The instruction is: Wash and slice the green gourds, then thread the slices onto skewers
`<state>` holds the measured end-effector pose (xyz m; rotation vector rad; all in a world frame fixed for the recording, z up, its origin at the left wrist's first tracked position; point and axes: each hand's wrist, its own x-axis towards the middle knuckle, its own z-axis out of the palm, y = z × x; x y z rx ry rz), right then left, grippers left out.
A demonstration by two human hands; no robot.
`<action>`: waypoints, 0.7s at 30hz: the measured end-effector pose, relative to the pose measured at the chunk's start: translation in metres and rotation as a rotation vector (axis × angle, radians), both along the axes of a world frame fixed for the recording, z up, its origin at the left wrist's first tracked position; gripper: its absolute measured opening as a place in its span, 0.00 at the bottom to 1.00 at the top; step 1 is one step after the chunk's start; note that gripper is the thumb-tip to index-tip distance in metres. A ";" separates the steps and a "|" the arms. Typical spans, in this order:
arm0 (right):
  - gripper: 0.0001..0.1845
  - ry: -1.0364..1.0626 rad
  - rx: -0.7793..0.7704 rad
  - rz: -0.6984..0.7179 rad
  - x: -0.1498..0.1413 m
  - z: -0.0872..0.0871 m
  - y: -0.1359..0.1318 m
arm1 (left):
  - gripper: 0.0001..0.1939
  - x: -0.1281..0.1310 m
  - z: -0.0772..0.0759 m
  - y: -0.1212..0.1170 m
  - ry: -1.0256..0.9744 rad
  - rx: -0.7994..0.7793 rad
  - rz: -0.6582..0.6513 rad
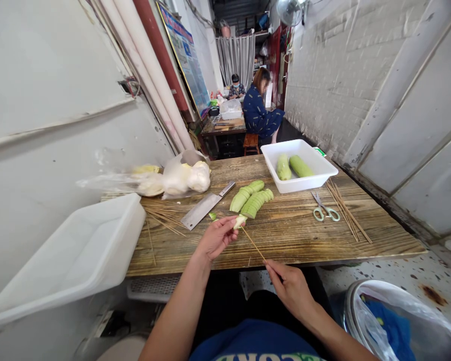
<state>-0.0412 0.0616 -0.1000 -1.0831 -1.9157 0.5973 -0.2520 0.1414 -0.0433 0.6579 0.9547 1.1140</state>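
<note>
Left hand (218,238) pinches one squash slice (239,221) above the counter (285,245); right hand (291,288) grips one skewer (253,243), its far end at the slice. Just beyond, two sliced squashes (256,204) lie side by side; two whole squashes (301,166) sit in one white tub (296,187). One cleaver (205,208) left, one pair of scissors (321,206) right.

"What sort of place is it?"

"A small food-preparation room, apparently. The tabletop (285,228) has a cleaver (201,210) at eleven o'clock, sliced green vegetables (257,204) at twelve."

"Not a home kitchen?"

"It looks more like a workroom: plastic tubs (296,186), a wall poster (186,55) at eleven."
</note>
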 end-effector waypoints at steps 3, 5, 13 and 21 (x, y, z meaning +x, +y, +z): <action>0.15 -0.012 -0.006 0.005 0.000 0.001 0.000 | 0.12 0.001 0.001 -0.001 0.026 0.019 0.014; 0.15 -0.006 -0.005 0.000 -0.001 0.002 -0.001 | 0.13 0.002 0.001 -0.001 0.043 0.022 0.027; 0.15 0.012 -0.024 0.006 -0.003 0.007 -0.003 | 0.17 0.002 0.001 -0.002 0.087 0.029 0.050; 0.15 0.019 -0.026 -0.010 -0.008 0.009 -0.001 | 0.17 0.008 0.001 -0.009 0.144 0.057 0.001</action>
